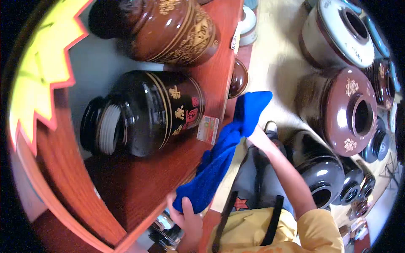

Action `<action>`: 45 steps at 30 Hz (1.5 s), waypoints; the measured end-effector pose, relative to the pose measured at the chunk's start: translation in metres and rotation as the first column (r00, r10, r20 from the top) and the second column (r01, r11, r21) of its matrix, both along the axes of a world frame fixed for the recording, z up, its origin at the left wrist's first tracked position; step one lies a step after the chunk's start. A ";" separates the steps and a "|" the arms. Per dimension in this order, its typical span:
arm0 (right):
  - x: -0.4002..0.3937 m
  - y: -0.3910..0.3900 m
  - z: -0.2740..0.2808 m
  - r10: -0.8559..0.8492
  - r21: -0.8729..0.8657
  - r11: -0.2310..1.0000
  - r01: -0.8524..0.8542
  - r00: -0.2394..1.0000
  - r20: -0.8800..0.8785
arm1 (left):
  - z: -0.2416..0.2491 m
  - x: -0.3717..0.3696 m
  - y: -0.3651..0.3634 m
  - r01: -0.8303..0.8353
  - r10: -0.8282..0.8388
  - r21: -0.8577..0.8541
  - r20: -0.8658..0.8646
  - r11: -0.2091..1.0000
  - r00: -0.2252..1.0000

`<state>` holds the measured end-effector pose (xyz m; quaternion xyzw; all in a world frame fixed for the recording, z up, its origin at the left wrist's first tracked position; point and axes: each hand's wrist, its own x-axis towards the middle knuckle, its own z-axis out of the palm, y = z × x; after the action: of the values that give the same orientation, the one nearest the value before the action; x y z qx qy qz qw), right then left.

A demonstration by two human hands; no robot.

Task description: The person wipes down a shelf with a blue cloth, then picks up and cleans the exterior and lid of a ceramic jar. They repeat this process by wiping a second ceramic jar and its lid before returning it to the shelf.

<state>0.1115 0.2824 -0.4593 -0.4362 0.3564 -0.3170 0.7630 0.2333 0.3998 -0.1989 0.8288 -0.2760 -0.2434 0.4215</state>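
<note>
A bright blue cloth (217, 164) stretches between my two hands, bunched and twisted along its length. My left hand (188, 217) is closed around its lower end, close to the front edge of a red-brown wooden shelf (139, 185). My right hand (256, 138) grips it near the other end, and a flap of cloth hangs beyond the fingers, hiding part of them. On the shelf, beside the cloth, is a glossy black jar (147, 111) with gold bands and gold and red characters. A small price card (208, 129) sits at its base.
A brown jar (177, 33) with gold decoration shares the shelf. Across the pale floor (274, 55) stand a large maroon jar (337, 109), a white-topped jar (337, 33) and several dark pots. A yellow starburst sign (40, 71) with a red border is at the left.
</note>
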 end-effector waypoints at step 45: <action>0.118 -0.026 -0.013 0.468 -0.444 0.407 -0.799 0.599 -0.649 | -0.050 0.011 -0.076 0.004 -0.257 0.339 0.706 0.941 0.660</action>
<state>0.2294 0.2566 -0.4725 -0.8511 0.1641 0.0016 0.4988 0.2441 0.3235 -0.2486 0.8884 -0.4411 0.0445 0.1192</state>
